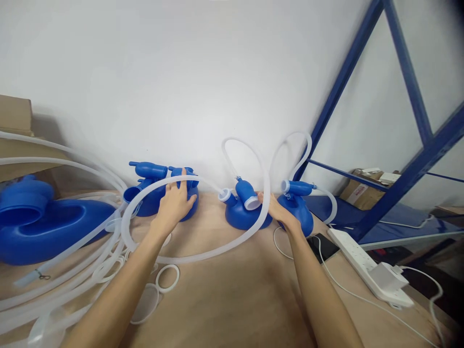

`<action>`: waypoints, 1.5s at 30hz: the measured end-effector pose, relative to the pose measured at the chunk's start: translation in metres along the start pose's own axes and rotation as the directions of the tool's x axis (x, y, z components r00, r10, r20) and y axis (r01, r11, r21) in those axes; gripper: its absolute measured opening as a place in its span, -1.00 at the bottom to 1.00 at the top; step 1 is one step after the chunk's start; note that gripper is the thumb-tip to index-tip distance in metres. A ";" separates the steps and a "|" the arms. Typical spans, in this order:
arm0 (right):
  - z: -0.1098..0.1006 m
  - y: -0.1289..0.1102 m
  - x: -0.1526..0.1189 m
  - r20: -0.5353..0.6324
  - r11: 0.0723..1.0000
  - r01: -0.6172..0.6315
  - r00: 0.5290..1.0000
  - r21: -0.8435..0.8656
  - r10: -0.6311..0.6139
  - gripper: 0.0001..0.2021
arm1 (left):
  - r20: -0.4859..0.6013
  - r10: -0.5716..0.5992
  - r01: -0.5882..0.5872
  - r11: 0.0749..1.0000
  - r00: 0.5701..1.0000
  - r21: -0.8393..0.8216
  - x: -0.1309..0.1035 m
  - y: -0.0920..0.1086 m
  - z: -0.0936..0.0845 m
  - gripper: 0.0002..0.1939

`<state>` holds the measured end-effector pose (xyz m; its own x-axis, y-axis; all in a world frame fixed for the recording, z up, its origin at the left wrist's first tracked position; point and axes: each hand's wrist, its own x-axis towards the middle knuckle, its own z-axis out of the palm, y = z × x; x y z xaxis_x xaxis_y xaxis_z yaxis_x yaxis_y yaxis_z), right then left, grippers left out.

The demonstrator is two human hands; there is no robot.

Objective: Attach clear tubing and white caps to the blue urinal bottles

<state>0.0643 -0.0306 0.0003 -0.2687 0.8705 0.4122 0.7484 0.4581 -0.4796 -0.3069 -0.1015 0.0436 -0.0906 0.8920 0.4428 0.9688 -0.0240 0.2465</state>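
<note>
My left hand [177,200] reaches over a blue plastic urinal bottle [189,209] at the back of the table, its fingers spread and touching the bottle's top. A clear hose [217,251] loops in front of that hand and rises past my right hand. My right hand [277,210] lies against the right side of another blue urinal bottle [241,217], near its tilted blue cup [246,190]; its fingers are partly hidden behind the hose. Just right of that hand stands a third urinal bottle [300,215] with its own hose.
More blue bottles [50,237] and several coiled hoses [83,275] fill the left side. White rings [167,278] lie near my left forearm. At right are a white power strip [366,266] with a plugged charger, a dark phone [324,247], cables, and a blue metal rack [348,63].
</note>
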 end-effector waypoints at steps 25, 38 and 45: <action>0.033 -0.072 0.000 0.157 0.822 0.018 0.979 0.570 -0.130 -0.16 | -0.025 0.586 -0.583 0.809 0.810 0.078 0.000 0.059 0.054 -0.71; 0.040 -0.069 0.001 -0.015 0.862 0.013 1.000 0.507 -0.006 -0.34 | -0.014 0.550 -0.539 0.824 0.835 0.174 -0.004 0.068 0.065 -0.62; 0.040 -0.064 0.002 0.031 0.858 0.024 0.998 0.513 -0.047 -0.34 | 0.050 0.647 -0.647 0.753 0.761 0.116 -0.003 0.059 0.052 -0.71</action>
<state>-0.0083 -0.0517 0.0013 -0.3225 0.8532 0.4099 0.3245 0.5065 -0.7989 -0.2373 -0.0823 0.0115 0.5690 0.6858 0.4537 0.8152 -0.5431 -0.2012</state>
